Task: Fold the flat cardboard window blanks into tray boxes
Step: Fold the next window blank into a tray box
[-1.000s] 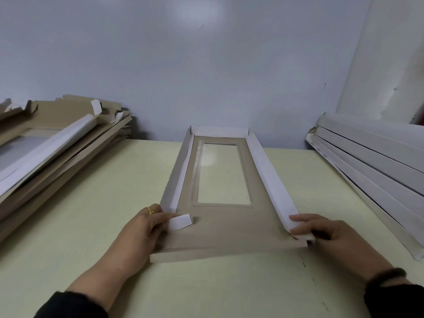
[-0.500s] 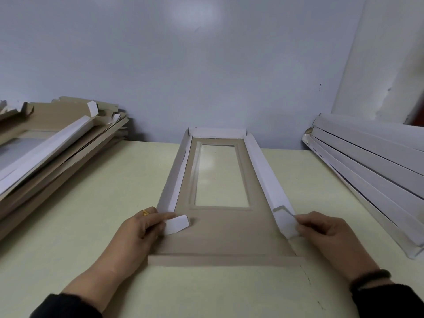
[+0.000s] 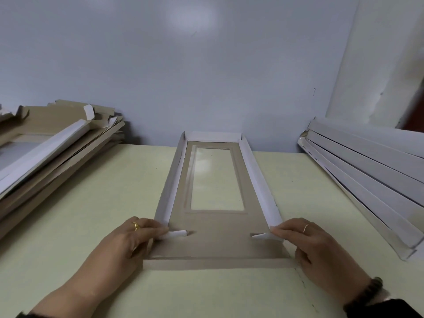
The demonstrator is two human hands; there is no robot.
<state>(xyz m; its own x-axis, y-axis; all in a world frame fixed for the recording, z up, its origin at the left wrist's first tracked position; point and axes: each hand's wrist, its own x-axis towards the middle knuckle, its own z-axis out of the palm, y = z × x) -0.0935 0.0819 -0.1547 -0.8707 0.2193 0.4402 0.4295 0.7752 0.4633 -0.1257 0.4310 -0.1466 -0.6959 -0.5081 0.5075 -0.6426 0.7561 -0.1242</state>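
A long brown cardboard window blank (image 3: 218, 239) lies lengthwise on the table in front of me, with a clear rectangular window (image 3: 215, 180) in its far half. Its two long side walls and its far end wall stand up, white inside. The near end flap (image 3: 218, 263) lies flat on the table. My left hand (image 3: 128, 242) holds the near end of the left wall and its small white corner tab (image 3: 176, 234), turned inward. My right hand (image 3: 309, 244) holds the near end of the right wall and its corner tab (image 3: 260, 235), also turned inward.
A loose stack of flat brown blanks (image 3: 52, 152) sits at the left back of the pale yellow table (image 3: 91, 203). A row of folded white boxes (image 3: 371, 177) lies along the right side. A grey wall stands right behind the table.
My right hand has folded the right corner tab inward and raised the right wall's near end. The left tab has turned further inward under my left hand.
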